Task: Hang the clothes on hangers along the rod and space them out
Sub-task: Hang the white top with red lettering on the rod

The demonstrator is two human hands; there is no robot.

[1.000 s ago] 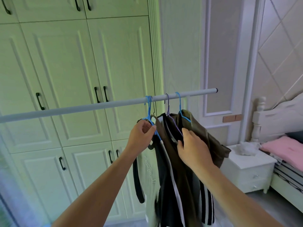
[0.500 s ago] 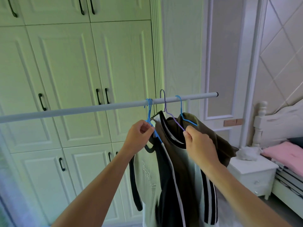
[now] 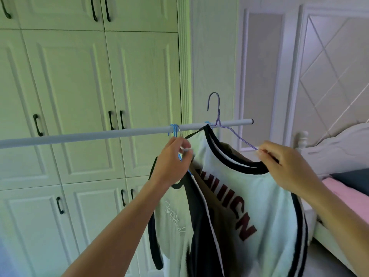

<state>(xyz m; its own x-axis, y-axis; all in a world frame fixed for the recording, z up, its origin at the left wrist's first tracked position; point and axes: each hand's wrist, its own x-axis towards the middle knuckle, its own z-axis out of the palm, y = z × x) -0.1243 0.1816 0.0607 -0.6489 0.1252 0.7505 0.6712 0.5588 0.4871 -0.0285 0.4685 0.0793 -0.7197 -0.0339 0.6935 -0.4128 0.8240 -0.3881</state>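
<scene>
A white rod (image 3: 99, 135) crosses the view from left to right. My right hand (image 3: 285, 164) grips the arm of a purple wire hanger (image 3: 217, 112) whose hook stands above the rod, off it. On that hanger hangs a white jersey with a black collar and dark red letters (image 3: 249, 196). My left hand (image 3: 171, 162) pinches a blue hanger (image 3: 174, 129) hooked on the rod, bearing a white and black shirt (image 3: 173, 216). A brown garment (image 3: 217, 212) hangs between them; a second blue hook (image 3: 207, 122) sits on the rod.
White wardrobe doors with black handles (image 3: 38, 124) fill the wall behind the rod. The rod's free end (image 3: 252, 121) is at right. A bed with a white headboard (image 3: 335, 148) and pink bedding (image 3: 343, 192) stands at the far right.
My right hand has lifted the purple hanger with the white jersey up off the rod and turned the jersey's front towards me. My left hand stays on the blue hanger.
</scene>
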